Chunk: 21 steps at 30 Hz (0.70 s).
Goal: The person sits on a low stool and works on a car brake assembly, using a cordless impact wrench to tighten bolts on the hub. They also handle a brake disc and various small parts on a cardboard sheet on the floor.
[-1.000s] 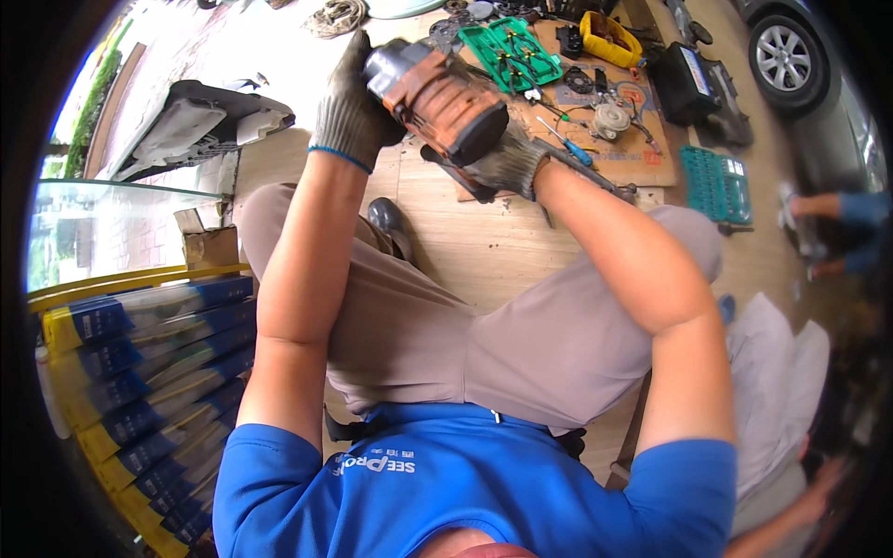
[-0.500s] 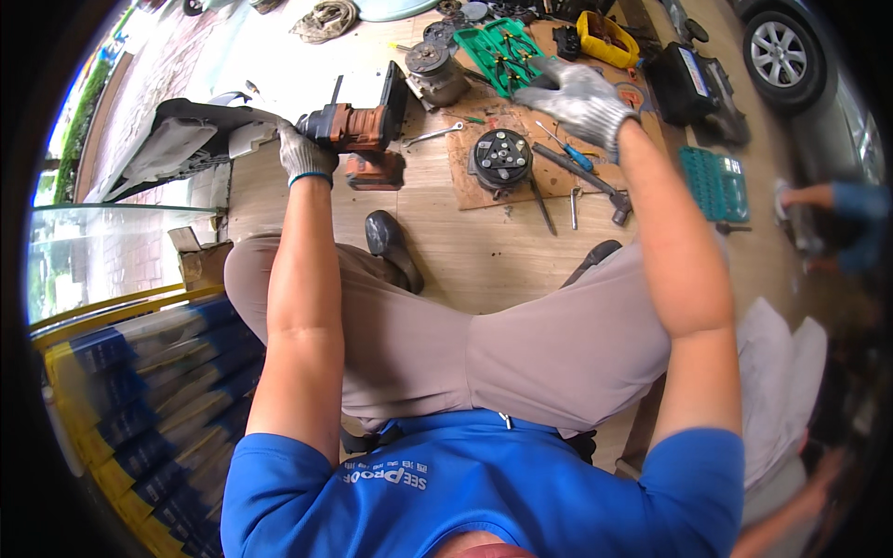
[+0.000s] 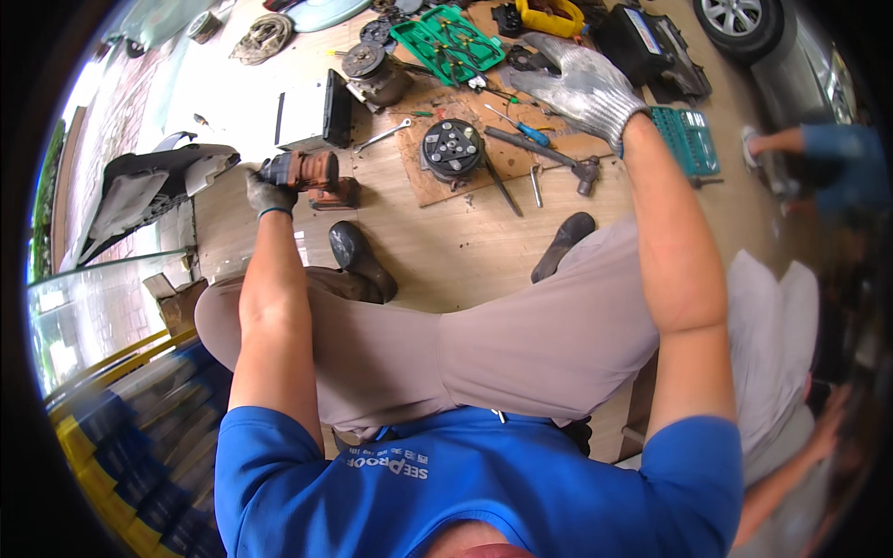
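My left hand [image 3: 268, 193], in a grey work glove, is closed round one end of an orange-and-black cordless power tool [image 3: 309, 171], held low over the floor on the left. My right hand [image 3: 591, 91], also gloved, hovers with fingers stretched out and thumb apart, holding nothing. Below and beside it are a hammer [image 3: 558, 160] and a blue-handled screwdriver [image 3: 526, 130] on a cardboard sheet [image 3: 409, 166]. On that sheet, between my hands, sits a round black pulley-faced part [image 3: 453, 149]. A spanner [image 3: 383, 135] lies left of it.
Beyond stand a cylindrical metal motor-like part [image 3: 372, 74], an open green tool case [image 3: 448, 45] and a black-and-white box [image 3: 316, 110]. A teal socket case [image 3: 686, 139] and black battery [image 3: 634, 45] lie right. A dark plastic panel [image 3: 149, 191] is left; another person's arm [image 3: 777, 142] shows right.
My left hand has drawn the power tool nearer to me, away from the black-and-white box. My right hand has shifted right, off the green case, its fingers straighter. The whole view has shifted.
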### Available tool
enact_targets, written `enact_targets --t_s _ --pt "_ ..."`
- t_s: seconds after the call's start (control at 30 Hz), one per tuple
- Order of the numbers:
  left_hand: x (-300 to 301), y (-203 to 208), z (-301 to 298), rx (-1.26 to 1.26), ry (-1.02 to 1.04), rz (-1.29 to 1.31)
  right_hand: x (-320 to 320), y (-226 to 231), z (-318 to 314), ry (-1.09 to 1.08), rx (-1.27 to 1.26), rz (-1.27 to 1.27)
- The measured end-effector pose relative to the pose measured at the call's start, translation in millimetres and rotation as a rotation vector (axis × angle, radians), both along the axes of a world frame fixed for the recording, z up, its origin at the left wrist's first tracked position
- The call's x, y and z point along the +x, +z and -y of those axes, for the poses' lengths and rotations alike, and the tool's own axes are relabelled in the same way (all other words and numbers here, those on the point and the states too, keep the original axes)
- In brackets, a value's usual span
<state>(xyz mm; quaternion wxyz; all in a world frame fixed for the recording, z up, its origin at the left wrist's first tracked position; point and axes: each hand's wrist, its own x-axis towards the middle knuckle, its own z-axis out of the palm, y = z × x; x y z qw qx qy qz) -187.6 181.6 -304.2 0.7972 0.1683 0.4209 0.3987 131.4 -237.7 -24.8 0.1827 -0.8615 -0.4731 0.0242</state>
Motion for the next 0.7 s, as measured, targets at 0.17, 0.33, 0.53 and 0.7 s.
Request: enact_targets --t_s 0.17,0.33,0.53,0.7 --pt "-20 -7 -8 -0.050 -0.062 -0.112 18 -8 9 -0.049 -0.061 0.047" --pt "-33 13 8 -0.103 -0.127 -0.159 12 12 4 -0.029 -0.011 -0.095" --pt "-32 55 -6 0.168 -0.233 -0.737 8 45 7 0.036 -0.048 -0.134" --pt "40 195 35 1.758 -0.222 -1.428 3 73 29 -0.046 0.048 -0.143"
